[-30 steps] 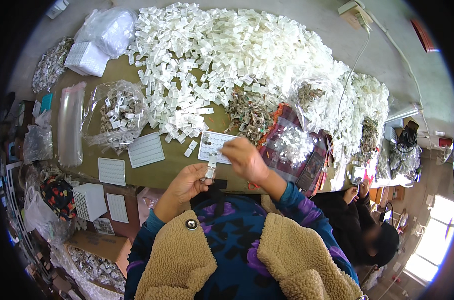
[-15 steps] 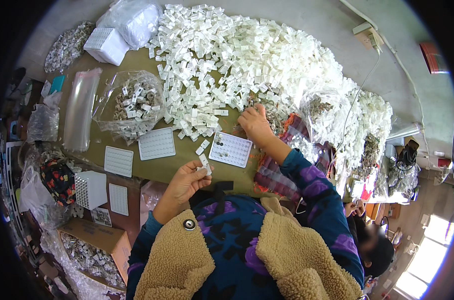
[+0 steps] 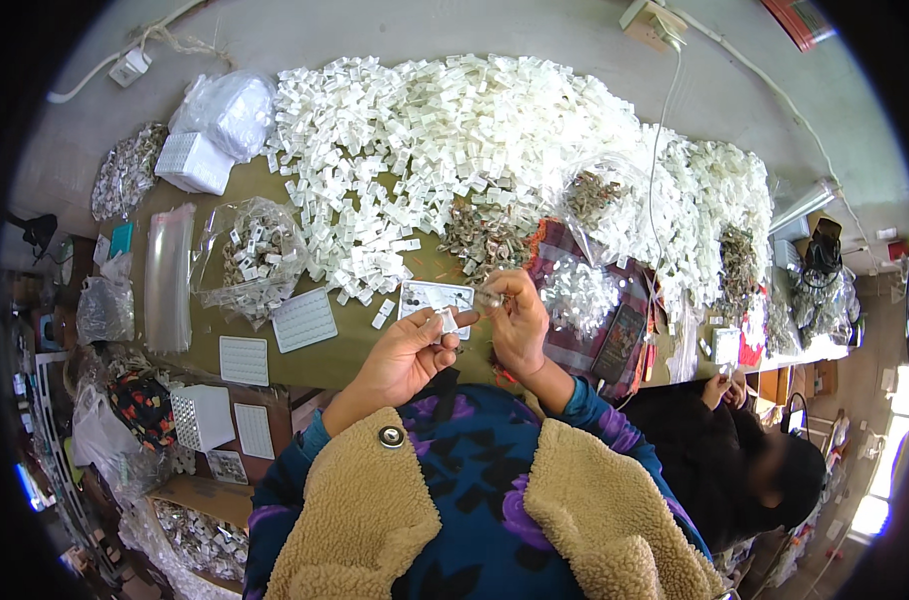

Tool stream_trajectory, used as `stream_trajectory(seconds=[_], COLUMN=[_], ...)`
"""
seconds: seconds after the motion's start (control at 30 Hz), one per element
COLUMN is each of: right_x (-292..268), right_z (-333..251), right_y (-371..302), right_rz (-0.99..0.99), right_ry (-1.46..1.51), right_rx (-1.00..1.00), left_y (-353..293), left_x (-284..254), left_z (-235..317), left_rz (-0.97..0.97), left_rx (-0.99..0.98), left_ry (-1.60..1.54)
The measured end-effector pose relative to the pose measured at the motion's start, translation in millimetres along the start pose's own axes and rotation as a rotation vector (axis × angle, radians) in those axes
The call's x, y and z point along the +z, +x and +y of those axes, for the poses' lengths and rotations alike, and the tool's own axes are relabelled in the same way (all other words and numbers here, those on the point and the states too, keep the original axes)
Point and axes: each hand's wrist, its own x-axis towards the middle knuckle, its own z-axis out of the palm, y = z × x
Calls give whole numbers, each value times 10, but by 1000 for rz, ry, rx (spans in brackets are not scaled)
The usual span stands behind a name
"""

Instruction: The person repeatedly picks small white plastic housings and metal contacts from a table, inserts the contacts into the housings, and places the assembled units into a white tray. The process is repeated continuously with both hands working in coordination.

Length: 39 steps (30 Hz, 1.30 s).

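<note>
My left hand point(image 3: 400, 358) pinches a small white plastic piece point(image 3: 447, 320) between thumb and fingers. Close beside it, my right hand point(image 3: 521, 328) is closed at the fingertips on a small metallic-looking piece point(image 3: 489, 298), too blurred to name. Just beyond both hands lies a white dimpled tray point(image 3: 415, 292) with a few small dark parts on it, partly hidden by my fingers. One loose white piece point(image 3: 383, 314) rests left of the tray. A heap of small metal parts point(image 3: 480, 240) sits farther back, in front of the large white pile.
A huge pile of white plastic pieces point(image 3: 455, 130) spreads across the far table. Clear bags of parts point(image 3: 255, 250) and more white trays point(image 3: 305, 320) lie left. A plaid cloth point(image 3: 575, 340) with shiny flakes and a phone point(image 3: 621, 340) is right. Another person's hands point(image 3: 723, 390) work farther right.
My right hand has come back from the metal heap toward my left hand, now pinching a small piece. My left hand has moved right, still holding the white piece. The view has shifted.
</note>
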Motion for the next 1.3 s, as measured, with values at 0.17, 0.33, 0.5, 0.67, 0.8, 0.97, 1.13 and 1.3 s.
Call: stream_trajectory(seconds=[0.17, 0.33, 0.5, 0.67, 0.8, 0.97, 1.13, 1.3], right_x=[-193, -465, -616, -581, -495, -240, 179, 694], right_z=[-89, -131, -251, -433, -391, -311, -212, -122], right_y=[-122, -171, -216, -293, -241, -144, -112, -197], right_rz=[18, -7, -53, 50, -53, -357, -600, -820], right_ry=[-103, -283, -289, -77, 19, 22, 186, -57], right_rx=[-356, -574, -540, -149, 188, 321, 272, 139], left_y=[115, 231, 341, 319, 236, 2, -345, -780], left_x=[202, 321, 420, 435, 320, 85, -175, -421], left_z=[-62, -102, -100, -117, -182, -203, -196, -279], left_rz=[-40, -79, -152, -5, 75, 93, 151, 430], left_rx=[-18, -74, -110, -25, 104, 225, 700, 860], left_ry=[-13, 7, 126, 384, 646, 733, 1272, 1442])
